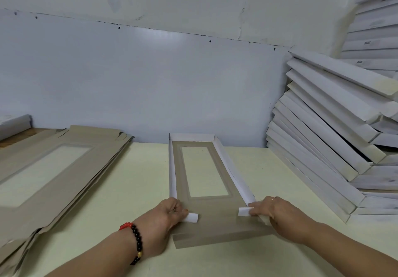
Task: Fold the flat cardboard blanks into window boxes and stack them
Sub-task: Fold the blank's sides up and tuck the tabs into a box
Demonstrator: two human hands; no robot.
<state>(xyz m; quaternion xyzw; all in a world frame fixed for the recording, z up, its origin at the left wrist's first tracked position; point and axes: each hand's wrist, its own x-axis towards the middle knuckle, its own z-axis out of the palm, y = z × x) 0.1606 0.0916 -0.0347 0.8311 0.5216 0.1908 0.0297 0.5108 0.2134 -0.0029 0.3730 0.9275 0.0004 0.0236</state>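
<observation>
A partly folded window box (183,190) lies on the table in front of me, brown inside, with a clear window in the middle. Its far wall and both long side walls stand up white. The near end flap (215,235) still lies flat toward me. My left hand (170,214) pinches the small white corner tab (191,217) at the near end of the left wall. My right hand (277,214) pinches the matching tab (243,211) on the right wall. Both tabs are turned inward.
A pile of flat brown blanks (53,179) with windows lies at the left of the cream table (140,190). At the right, several finished white boxes (323,147) lean in a tall slanted stack against the wall. A grey wall panel (150,82) runs behind.
</observation>
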